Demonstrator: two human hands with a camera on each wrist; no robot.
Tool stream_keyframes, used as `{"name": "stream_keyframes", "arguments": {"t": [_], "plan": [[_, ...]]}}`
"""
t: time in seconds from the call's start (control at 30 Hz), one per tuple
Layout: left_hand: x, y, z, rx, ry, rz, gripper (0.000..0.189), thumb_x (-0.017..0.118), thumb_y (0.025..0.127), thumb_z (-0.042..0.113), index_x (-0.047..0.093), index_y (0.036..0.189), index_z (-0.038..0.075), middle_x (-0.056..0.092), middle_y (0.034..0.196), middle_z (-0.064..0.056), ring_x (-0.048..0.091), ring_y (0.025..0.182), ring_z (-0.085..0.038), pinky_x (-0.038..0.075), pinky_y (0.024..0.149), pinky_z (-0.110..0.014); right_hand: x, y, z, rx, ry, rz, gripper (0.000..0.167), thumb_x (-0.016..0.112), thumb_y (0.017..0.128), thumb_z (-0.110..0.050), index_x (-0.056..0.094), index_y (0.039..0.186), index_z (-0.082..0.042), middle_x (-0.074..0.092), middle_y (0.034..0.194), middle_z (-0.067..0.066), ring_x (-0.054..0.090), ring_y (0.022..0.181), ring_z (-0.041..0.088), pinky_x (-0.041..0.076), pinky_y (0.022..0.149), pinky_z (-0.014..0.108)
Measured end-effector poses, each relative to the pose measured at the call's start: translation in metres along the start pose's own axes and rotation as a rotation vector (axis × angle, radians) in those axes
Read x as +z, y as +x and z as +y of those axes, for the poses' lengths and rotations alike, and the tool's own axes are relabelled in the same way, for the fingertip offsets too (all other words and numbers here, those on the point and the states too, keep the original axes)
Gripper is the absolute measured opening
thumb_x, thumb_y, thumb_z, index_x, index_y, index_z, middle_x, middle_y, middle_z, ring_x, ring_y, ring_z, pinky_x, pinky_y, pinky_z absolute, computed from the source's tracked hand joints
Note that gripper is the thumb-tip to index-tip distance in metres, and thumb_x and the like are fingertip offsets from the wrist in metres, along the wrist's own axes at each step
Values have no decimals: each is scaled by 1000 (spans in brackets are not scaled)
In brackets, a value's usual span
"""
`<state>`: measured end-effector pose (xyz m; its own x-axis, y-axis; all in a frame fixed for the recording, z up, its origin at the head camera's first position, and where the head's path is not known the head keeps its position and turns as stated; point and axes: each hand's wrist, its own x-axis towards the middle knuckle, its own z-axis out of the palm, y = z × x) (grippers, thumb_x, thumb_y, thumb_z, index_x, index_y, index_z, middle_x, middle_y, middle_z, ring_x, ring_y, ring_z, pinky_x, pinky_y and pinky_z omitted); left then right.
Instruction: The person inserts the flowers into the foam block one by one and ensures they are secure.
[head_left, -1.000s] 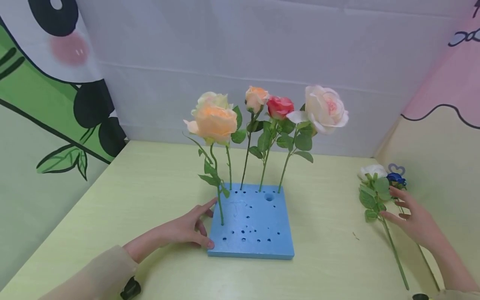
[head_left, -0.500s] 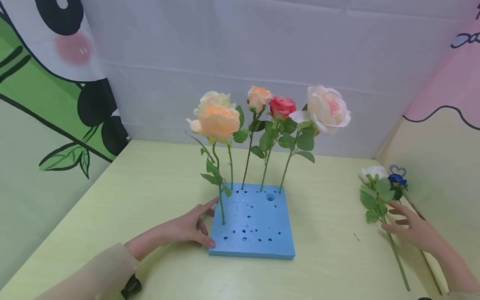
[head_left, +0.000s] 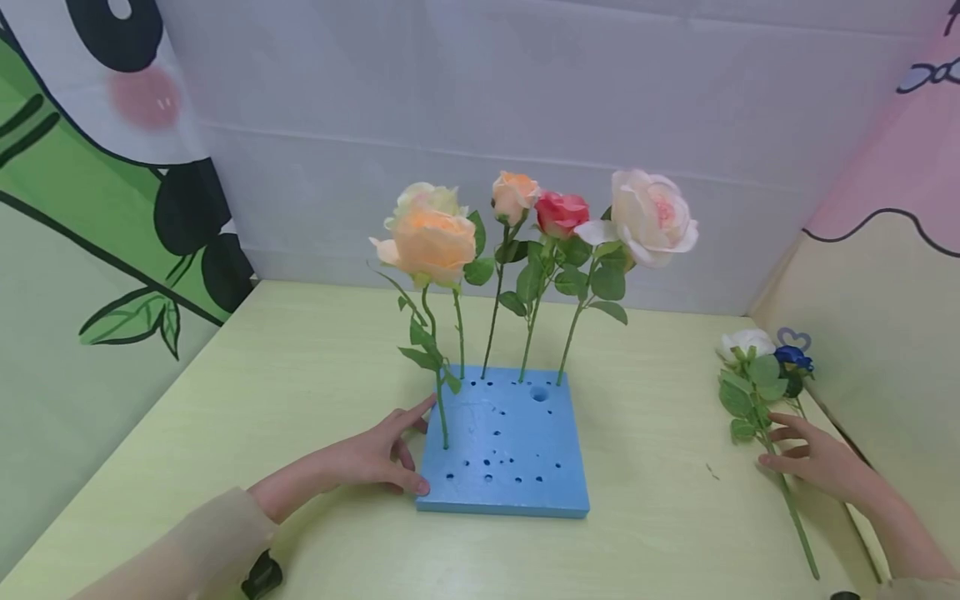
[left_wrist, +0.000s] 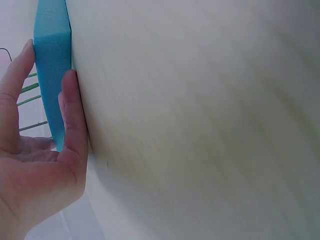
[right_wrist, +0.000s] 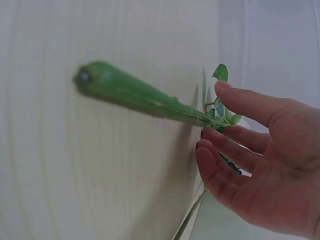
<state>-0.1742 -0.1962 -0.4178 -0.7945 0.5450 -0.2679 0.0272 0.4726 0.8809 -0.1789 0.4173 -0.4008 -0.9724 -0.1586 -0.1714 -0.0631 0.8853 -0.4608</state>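
A blue foam block (head_left: 506, 492) with holes lies on the table. My left hand (head_left: 375, 454) rests against its left edge, thumb on the near corner and index finger farther back; the left wrist view shows the fingers along the block's side. At the right, a white rose (head_left: 748, 342) lies with its green stem (head_left: 797, 518) toward me. My right hand (head_left: 817, 457) is at this stem, fingers spread. In the right wrist view, thumb and index finger stand apart on either side of the stem (right_wrist: 150, 97). A blue rose (head_left: 793, 359) lies beside it.
Several roses stand in the block: a peach rose (head_left: 431, 244) at front left, a small peach one (head_left: 514, 197), a red one (head_left: 561, 214) and a pale pink one (head_left: 654, 218) at the back. A side wall (head_left: 862, 350) stands close by the right hand.
My right hand has moved down and slightly left, from beside the blue rose to the white rose's stem, its fingers drawing nearer to it. The left hand keeps its place on the block.
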Motion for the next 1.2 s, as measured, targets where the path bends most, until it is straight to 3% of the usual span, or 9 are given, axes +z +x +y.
{"name": "stream_keyframes", "arguments": {"t": [0.33, 0.6, 0.77, 1.03, 1.2], "plan": [[0, 0, -2, -6, -5, -7, 117, 84, 78, 27, 0, 160, 29, 25, 152, -19, 57, 89, -21, 58, 71, -33, 3, 1, 1, 16, 61, 3, 80, 70, 92, -26, 27, 145, 15, 52, 128, 38, 64, 107, 47, 55, 66, 24], [-1, -3, -4, -14, -6, -2, 116, 84, 79, 28, 0, 160, 29, 24, 153, -18, 57, 90, -19, 58, 72, -33, 3, 6, 0, 3, 146, -17, 77, 69, 93, -19, 24, 146, 15, 49, 127, 36, 69, 95, 18, 56, 66, 25], [-2, -4, -3, -7, -6, -3, 115, 83, 80, 27, 0, 160, 29, 23, 153, -19, 58, 89, -20, 58, 71, -32, 3, 8, 3, -2, 181, -33, 75, 67, 94, -17, 24, 146, 15, 49, 127, 37, 62, 87, -5, 56, 68, 25], [-1, -3, -1, -4, -10, 4, 116, 84, 79, 25, 1, 160, 29, 25, 152, -19, 57, 89, -21, 58, 71, -33, 4, 6, 5, 9, 272, -40, 72, 65, 94, -11, 23, 145, 17, 52, 123, 35, 63, 84, -5, 59, 72, 25], [0, -1, -1, -2, -2, 3, 116, 84, 79, 25, 2, 160, 28, 26, 152, -20, 58, 88, -21, 58, 70, -33, 2, 5, 3, 29, 340, -58, 72, 65, 94, -9, 21, 144, 20, 65, 108, 19, 66, 83, -2, 59, 73, 25]]}}
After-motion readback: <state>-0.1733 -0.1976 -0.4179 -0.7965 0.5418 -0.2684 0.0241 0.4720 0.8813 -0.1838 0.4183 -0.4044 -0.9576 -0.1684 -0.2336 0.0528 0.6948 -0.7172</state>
